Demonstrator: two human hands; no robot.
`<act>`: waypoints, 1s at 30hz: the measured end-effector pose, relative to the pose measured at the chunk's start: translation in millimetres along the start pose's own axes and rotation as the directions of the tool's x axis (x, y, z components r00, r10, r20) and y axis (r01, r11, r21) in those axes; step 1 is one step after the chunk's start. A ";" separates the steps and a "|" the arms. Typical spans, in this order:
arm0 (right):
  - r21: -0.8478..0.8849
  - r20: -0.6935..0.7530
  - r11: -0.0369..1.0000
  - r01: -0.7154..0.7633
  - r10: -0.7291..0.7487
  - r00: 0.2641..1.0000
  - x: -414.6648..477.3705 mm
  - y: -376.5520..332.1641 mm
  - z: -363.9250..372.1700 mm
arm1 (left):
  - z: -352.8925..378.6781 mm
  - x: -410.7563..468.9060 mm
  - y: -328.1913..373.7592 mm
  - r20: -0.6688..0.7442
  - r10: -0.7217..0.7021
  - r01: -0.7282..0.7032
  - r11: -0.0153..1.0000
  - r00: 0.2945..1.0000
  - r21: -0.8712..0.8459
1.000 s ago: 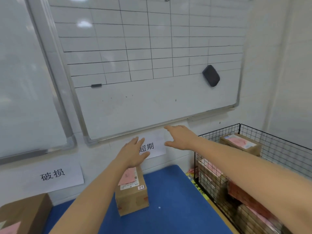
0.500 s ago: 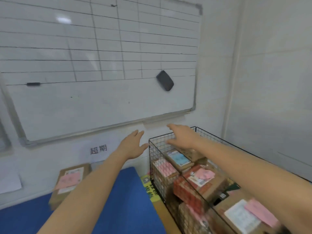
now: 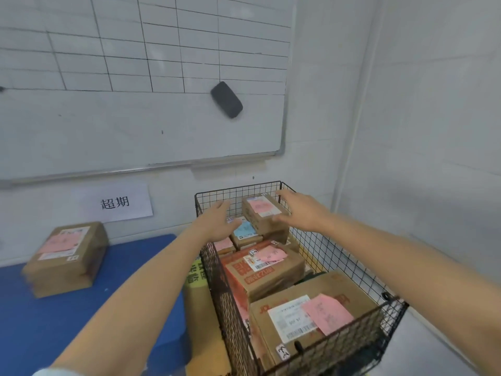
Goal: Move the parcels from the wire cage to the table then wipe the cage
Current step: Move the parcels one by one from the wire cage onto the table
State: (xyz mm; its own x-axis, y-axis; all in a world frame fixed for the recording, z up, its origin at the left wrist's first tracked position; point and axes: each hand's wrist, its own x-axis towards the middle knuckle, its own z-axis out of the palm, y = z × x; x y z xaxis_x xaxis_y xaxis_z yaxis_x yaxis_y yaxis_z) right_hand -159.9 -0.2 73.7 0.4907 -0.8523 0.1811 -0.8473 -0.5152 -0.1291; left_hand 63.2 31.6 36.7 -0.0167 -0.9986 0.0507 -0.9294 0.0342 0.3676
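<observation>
A black wire cage (image 3: 349, 256) stands at the right, filled with several cardboard parcels. The topmost small parcel (image 3: 261, 215) with a pink label sits at the cage's far end. My left hand (image 3: 217, 222) hovers open just left of that parcel, and my right hand (image 3: 301, 211) reaches open at its right side, thumb near its front edge. Neither hand grips it. A larger parcel (image 3: 267, 267) with red print lies in the middle, and a big one (image 3: 306, 318) with a white label is nearest. One parcel (image 3: 66, 256) rests on the blue table (image 3: 54, 321).
A whiteboard (image 3: 141, 104) with a black eraser (image 3: 226, 99) hangs on the wall behind. A paper sign (image 3: 115, 202) is stuck below it. A yellow-printed cardboard box (image 3: 198, 272) sits between table and cage. The white wall corner stands right of the cage.
The view swung right from the table to the cage. Both hands moved from above the table parcel to either side of the top parcel in the cage.
</observation>
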 end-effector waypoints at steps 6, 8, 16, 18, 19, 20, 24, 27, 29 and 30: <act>0.029 0.024 1.000 0.004 -0.005 1.000 -19.2 13.2 10.8 | 19.7 -10.0 21.7 0.056 -0.001 0.001 1.000 0.998 0.000; 0.025 0.017 1.000 0.014 -0.014 1.000 -21.4 18.4 12.5 | 21.3 -10.9 28.4 0.051 -0.006 0.008 0.999 0.999 -0.035; 0.082 0.033 0.994 0.069 -0.072 0.997 -2.3 62.2 35.9 | 47.8 14.8 46.2 0.055 -0.055 0.057 0.998 0.997 -0.027; 0.094 0.037 0.989 0.112 -0.115 0.993 11.5 76.4 44.0 | 62.4 24.2 46.8 0.061 -0.097 0.100 0.994 0.993 -0.046; 0.091 0.053 0.987 0.133 -0.138 0.989 18.4 82.9 50.2 | 70.2 29.3 45.9 0.066 -0.121 0.125 0.991 0.990 -0.049; 0.081 0.077 0.985 0.151 -0.157 0.985 23.9 88.4 58.6 | 77.8 34.0 44.3 0.069 -0.147 0.150 0.988 0.987 -0.038; 0.089 0.204 0.977 0.195 -0.209 0.956 44.7 110.3 94.9 | 105.6 53.1 39.2 0.027 -0.245 0.245 0.969 0.969 -0.014; 0.126 0.299 0.967 0.223 -0.251 0.921 55.3 119.5 113.6 | 119.4 57.9 39.5 0.039 -0.292 0.294 0.954 0.955 -0.049; 0.105 0.349 0.961 0.255 -0.276 0.895 57.6 120.3 124.2 | 125.6 59.0 34.2 0.054 -0.319 0.321 0.946 0.946 -0.037; 0.095 0.367 0.960 0.264 -0.281 0.887 58.3 120.5 127.8 | 127.3 59.6 30.6 0.063 -0.331 0.334 0.942 0.941 -0.034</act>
State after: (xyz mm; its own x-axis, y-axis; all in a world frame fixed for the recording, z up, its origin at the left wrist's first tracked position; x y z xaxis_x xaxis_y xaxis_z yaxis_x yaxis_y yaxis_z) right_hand -207.4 -123.5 -55.8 0.7477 -0.6441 -0.1613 -0.6639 -0.7285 -0.1689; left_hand -13.2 -32.1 -67.2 0.2690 -0.9540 -0.1325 -0.8684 -0.2997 0.3951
